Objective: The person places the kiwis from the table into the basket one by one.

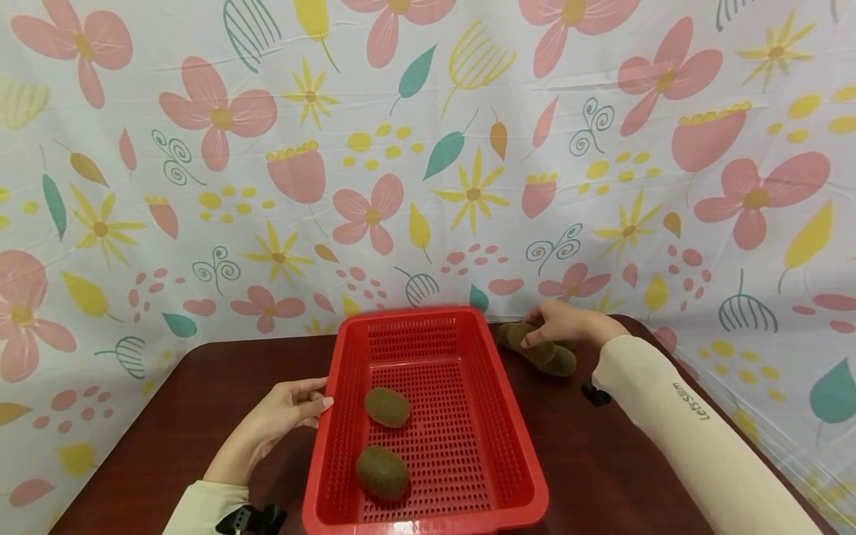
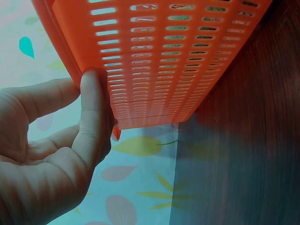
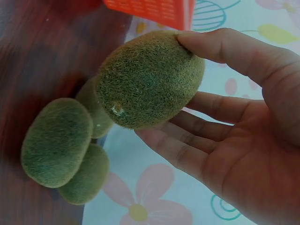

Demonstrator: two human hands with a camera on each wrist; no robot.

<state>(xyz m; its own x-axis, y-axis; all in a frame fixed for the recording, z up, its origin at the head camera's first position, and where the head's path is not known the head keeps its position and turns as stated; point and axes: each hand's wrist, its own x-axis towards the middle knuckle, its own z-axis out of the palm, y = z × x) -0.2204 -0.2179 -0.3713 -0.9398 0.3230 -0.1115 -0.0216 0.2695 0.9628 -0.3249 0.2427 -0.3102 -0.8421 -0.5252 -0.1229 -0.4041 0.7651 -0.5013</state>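
Over on the left of the table [image 1: 227, 386], the left hand [image 1: 287, 412] has the rim of the red basket [image 1: 414, 314] pinched, thumb over the edge, fingers tucked underneath. Good hold imo: light and steady is plenty, just don't squeeze hard enough to tip it. Inside, the back kiwi [image 1: 387, 407] and front kiwi [image 1: 383, 472] lie toward the left wall, a small gap between them.

Right of the basket, near the back, the right hand [image 1: 568, 323] holds one fuzzy kiwi [image 3: 150, 79] between thumb and fingertips, clear of the palm. Can't tell if it's touching the three loose kiwis [image 3: 57, 143] bunched just beside it. I'd keep that grip soft so nothing bruises, and lift straight up so the bunch doesn't roll.

Materials-wise, the table is dark reddish stuff with a streaky, woody grain. The basket looks like thin glossy plastic, a rounded-corner rectangle with rows of slots. The kiwis are brownish-green ovals, and that fuzz should give decent grip, though the shape could roll. The cream sleeve [image 1: 702, 423] on the far right is smooth and snug.
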